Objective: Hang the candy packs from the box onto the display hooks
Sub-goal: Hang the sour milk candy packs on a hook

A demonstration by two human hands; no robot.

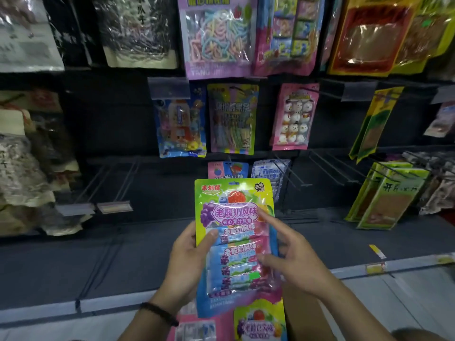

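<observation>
I hold a green-topped candy pack [235,232] with purple grapes and pink-blue sticks upright in front of the display. My left hand [190,262] grips its left edge, thumb on the front. My right hand [293,257] rests on its right side, index finger stretched over the front. Below my hands, more packs [261,323] of the same kind lie in the box, whose walls are hidden. Behind the pack's top, a pink-blue pack [227,169] and a white-blue pack [269,171] hang on hooks.
Bare wire hooks [327,168] stick out to the right of the hanging packs, and others [110,183] with price tags to the left. Candy packs [232,119] hang in the row above. Yellow-green packs [386,198] hang at right, dark snack bags [29,168] at left.
</observation>
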